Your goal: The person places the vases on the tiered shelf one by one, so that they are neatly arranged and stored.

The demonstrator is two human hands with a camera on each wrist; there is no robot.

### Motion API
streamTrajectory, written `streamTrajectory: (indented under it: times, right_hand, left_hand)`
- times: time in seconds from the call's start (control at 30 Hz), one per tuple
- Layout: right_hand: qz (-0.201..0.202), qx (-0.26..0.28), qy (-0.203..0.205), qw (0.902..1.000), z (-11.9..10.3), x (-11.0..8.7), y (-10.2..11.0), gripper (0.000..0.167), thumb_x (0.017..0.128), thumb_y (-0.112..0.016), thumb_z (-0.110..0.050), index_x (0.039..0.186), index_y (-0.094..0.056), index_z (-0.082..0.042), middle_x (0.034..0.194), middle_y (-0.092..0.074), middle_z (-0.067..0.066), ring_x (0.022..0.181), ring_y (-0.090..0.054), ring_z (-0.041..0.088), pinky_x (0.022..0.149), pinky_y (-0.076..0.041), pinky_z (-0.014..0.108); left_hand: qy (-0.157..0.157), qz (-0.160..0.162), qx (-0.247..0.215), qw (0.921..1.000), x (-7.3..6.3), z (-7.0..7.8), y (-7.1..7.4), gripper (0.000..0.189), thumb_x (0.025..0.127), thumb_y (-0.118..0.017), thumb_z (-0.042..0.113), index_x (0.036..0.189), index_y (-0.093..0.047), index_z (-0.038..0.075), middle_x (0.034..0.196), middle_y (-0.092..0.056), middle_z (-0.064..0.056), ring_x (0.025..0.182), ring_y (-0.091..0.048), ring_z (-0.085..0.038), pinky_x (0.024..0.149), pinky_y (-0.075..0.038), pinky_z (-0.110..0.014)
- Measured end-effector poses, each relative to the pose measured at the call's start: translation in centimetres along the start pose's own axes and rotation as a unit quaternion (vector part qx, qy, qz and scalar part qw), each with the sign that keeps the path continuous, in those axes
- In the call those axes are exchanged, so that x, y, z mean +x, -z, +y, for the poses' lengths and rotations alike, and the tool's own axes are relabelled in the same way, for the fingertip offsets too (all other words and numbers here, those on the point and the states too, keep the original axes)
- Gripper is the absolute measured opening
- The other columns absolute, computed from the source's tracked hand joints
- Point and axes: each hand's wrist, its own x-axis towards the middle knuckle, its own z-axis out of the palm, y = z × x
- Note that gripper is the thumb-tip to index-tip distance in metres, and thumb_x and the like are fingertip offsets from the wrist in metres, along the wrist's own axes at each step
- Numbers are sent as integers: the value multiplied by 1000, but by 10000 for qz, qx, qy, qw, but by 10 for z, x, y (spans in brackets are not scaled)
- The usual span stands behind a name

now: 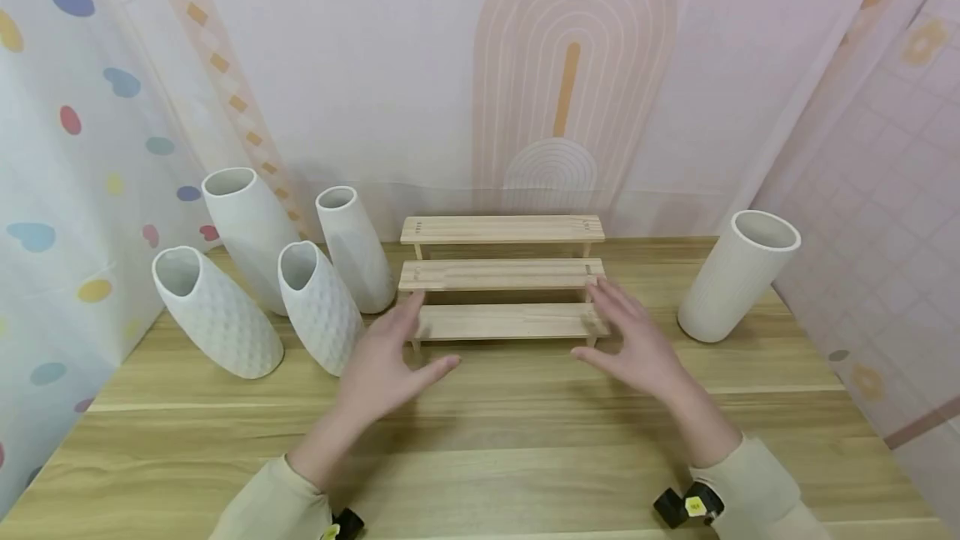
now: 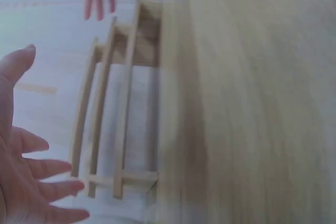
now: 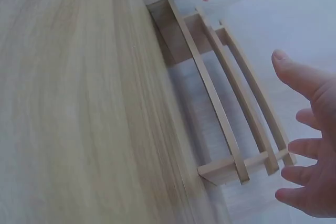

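Note:
A three-tier wooden stand (image 1: 502,275) stands on the table, centred near the back. My left hand (image 1: 384,363) hovers at its left front corner, fingers spread and thumb pointing inward. Opposite it, my right hand (image 1: 637,346) is held at the right front corner, also spread, fingertips overlapping the shelf ends in the head view. Neither hand grips anything. In the left wrist view the left fingers (image 2: 50,170) reach toward the stand's end. The right wrist view shows the right fingers (image 3: 304,163) beside the other end.
Left of the stand are white vases: two dimpled ones (image 1: 217,315) (image 1: 321,311) in front, a tall one (image 1: 251,236) and a slim one (image 1: 356,252) behind. A ribbed white vase (image 1: 735,282) stands at the right. Patterned curtains (image 1: 390,65) surround the wooden table (image 1: 487,440).

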Motion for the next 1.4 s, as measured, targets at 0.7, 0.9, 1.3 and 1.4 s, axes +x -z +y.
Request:
streamTrajectory:
  times: [0.7,0.9,1.3,1.4]
  right_hand:
    - [326,1270,-461,9903,21,-11,4,84,83,-82,-19,153,-37,-6,156,-31,20,141,-31,40,107,-38,56]
    - [275,1594,-471,9857,25,-10,6,81,84,-81,-16,152,-38,-5,155,-32,22,137,-37,42,106,-38,57]
    - [-139,1674,-813,9824,32,-3,5,73,87,-78,-14,149,-41,-1,151,-37,25,128,-47,45,102,-44,55]
    - [-247,1663,-881,9818,34,-2,4,72,88,-77,-16,149,-41,-1,151,-37,26,129,-46,45,102,-44,53]
  left_hand:
    - [-765,1320,-2117,9653,-35,-23,58,88,61,-85,-15,141,-53,1,130,-63,-4,109,-63,-6,90,-50,-19]
    - [-652,1602,-2424,9546,-41,-32,78,84,61,-77,-27,138,-51,-8,126,-65,-11,102,-67,-9,88,-52,-20]
    - [-797,2304,-3264,9132,-43,-61,100,70,66,-72,-28,132,-53,-15,116,-69,-12,95,-70,-13,85,-53,-19]
    - [-343,2381,-3072,9207,-45,-65,101,73,65,-71,-31,133,-54,-11,116,-70,-7,97,-69,-11,85,-52,-18]
